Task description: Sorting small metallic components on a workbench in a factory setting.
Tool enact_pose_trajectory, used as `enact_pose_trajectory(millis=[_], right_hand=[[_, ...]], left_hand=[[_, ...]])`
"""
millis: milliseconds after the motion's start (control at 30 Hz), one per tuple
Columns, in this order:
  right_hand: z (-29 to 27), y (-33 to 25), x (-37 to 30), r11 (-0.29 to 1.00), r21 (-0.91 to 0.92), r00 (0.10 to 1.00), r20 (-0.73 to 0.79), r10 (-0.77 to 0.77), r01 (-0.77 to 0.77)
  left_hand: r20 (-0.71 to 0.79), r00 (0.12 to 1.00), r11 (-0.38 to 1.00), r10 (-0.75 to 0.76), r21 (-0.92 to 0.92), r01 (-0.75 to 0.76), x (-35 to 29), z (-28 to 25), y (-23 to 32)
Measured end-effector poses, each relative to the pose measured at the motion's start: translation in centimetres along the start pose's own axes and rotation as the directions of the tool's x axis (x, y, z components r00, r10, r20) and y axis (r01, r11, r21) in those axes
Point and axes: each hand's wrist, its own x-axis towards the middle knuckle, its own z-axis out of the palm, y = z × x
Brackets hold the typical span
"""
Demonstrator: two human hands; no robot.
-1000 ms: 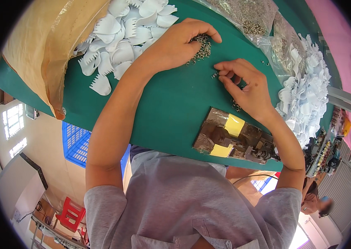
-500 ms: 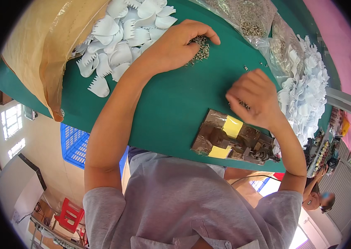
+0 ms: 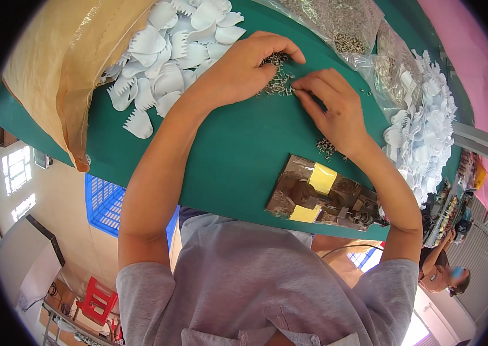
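Note:
A heap of small metal clips (image 3: 281,82) lies on the green table. My left hand (image 3: 242,68) rests beside it, thumb and forefinger spread around its left and far sides. At the heap's right edge my right hand (image 3: 336,106) has its thumb and forefinger drawn close in a pinch; whatever is between the tips is too small to make out. Below that hand sits a smaller pile of clips (image 3: 326,147), partly covered by the wrist. Nearer me stands a brown metal fixture (image 3: 336,193) with yellow patches, close to my right forearm.
White comb-edged plastic pieces (image 3: 166,63) are heaped at the far left beside a tan sack (image 3: 73,75). More white pieces (image 3: 425,132) pile up at right. Clear bags of metal parts (image 3: 342,29) lie at the back. A blue crate (image 3: 104,199) stands below the table's left edge.
My right hand has moved away and to the left, from the small pile near the fixture to the larger heap, which has spread a little toward it. My left hand stays in place.

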Motion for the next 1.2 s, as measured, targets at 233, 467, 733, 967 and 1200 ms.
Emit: enact_pose_trajectory(millis=[233, 467, 733, 967, 1200], right_hand=[[-1.6, -0.2, -1.8, 0.971, 0.112, 0.977, 0.043, 0.208, -0.211], [-3.3, -0.4, -2.2, 0.938, 0.146, 0.948, 0.096, 0.302, -0.314], [-3.4, -0.1, -2.4, 0.941, 0.169, 0.955, 0.094, 0.28, -0.293], [-2.6, 0.0, -2.2, 0.978, 0.084, 0.98, 0.071, 0.187, -0.192], [-3.3, 0.1, -2.5, 0.997, 0.014, 0.992, 0.103, 0.077, -0.079]], left_hand=[[0.001, 1.0, 0.999, 0.017, 0.031, -0.017, 0.0, 0.0, -0.1], [-0.002, 1.0, 1.0, 0.013, 0.026, -0.013, 0.0, 0.0, -0.1], [0.015, 1.0, 1.0, 0.009, 0.026, -0.009, 0.0, -0.1, 0.0], [0.008, 1.0, 0.999, 0.027, 0.032, -0.027, 0.0, -0.1, -0.2], [0.001, 1.0, 1.0, 0.003, 0.031, -0.003, 0.0, -0.1, -0.1]])
